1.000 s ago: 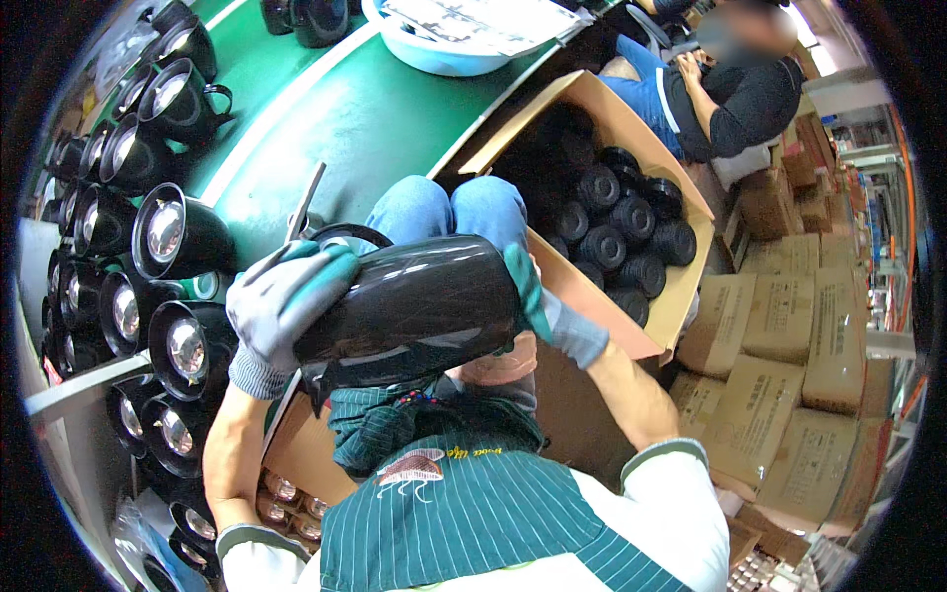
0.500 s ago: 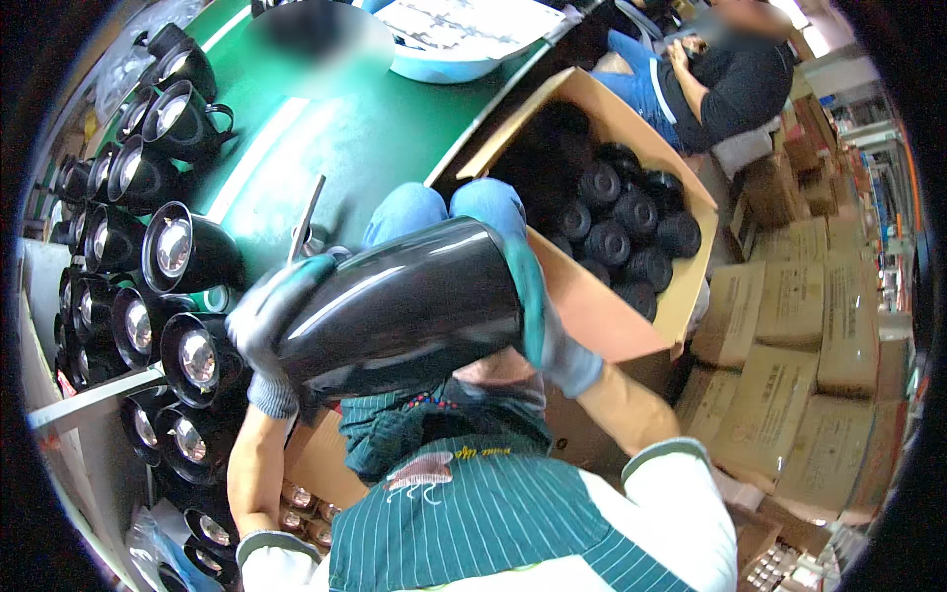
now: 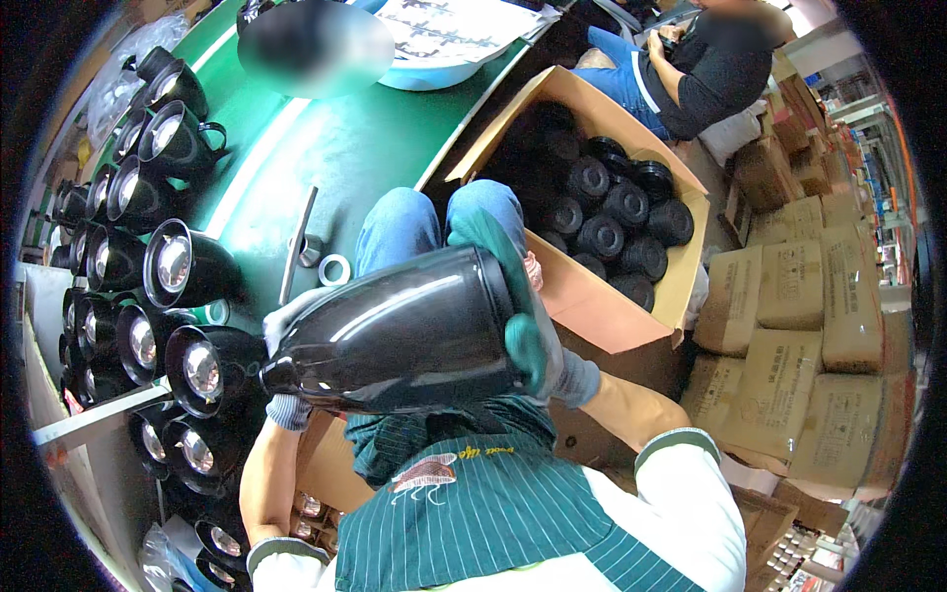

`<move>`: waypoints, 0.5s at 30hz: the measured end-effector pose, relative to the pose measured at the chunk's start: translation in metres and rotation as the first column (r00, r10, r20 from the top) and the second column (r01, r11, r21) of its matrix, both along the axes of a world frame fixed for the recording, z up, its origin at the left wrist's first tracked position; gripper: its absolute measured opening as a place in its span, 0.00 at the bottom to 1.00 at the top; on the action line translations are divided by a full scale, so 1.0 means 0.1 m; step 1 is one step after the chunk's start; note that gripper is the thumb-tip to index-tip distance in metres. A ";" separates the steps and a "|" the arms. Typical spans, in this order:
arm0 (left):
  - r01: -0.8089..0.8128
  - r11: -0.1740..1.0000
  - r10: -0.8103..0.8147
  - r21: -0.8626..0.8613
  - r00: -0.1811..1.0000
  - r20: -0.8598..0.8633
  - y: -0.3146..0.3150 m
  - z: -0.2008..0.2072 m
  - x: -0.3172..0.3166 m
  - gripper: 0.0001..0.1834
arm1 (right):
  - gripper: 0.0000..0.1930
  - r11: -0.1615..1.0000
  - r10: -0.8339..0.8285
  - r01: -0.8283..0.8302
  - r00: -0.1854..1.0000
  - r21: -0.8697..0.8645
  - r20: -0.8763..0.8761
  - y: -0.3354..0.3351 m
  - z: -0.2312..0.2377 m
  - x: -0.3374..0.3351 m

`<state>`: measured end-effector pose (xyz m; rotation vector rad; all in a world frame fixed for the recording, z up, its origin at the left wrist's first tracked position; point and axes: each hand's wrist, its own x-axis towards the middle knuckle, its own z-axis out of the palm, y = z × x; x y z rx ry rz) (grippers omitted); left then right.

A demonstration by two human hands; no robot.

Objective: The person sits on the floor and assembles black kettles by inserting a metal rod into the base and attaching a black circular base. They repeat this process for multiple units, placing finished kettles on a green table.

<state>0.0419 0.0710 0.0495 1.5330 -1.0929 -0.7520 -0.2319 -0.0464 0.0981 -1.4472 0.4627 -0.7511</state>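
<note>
A glossy black thermos jug body (image 3: pixel 404 326) lies sideways across my lap, its narrow end to the left and its wide end to the right. My left hand (image 3: pixel 288 318), in a grey work glove, holds the narrow end from behind; most of its fingers are hidden by the jug. At the wide end is my right hand (image 3: pixel 533 335), in a green and grey glove, with fingers wrapped round the rim. Beyond my knees, a metal bar (image 3: pixel 299 242) and a white ring (image 3: pixel 334 269) lie on the green table (image 3: pixel 266 187).
Black jugs with shiny inner liners (image 3: pixel 170 263) are stacked along the left. An open carton (image 3: pixel 602 321) of black round parts stands to the right of my knees. Stacked cartons (image 3: pixel 784 385) line the right side. A blue basin (image 3: pixel 434 76) and a seated person (image 3: pixel 705 74) are farther back.
The jug has turned slightly, so its narrow end now shows at the left. My left hand has moved behind it, and my right hand's fingers have shifted round the wide rim.
</note>
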 end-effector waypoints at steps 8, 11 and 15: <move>-0.060 0.980 0.108 -0.188 0.962 0.252 0.05 -0.25 -0.41 0.30 | 0.32 0.987 -0.020 0.030 0.998 0.156 -0.062 -0.70 -0.60 -0.35; 0.283 0.952 -0.186 -0.120 0.841 0.508 0.07 -0.12 -0.62 0.42 | 0.31 0.986 0.147 -0.135 0.980 0.095 -0.133 -0.93 0.40 -0.23; 0.440 0.897 -0.204 -0.046 0.504 0.839 -0.16 -0.14 -0.05 0.30 | 0.36 0.829 0.060 -0.357 0.822 -0.430 -0.567 -0.63 0.43 -0.05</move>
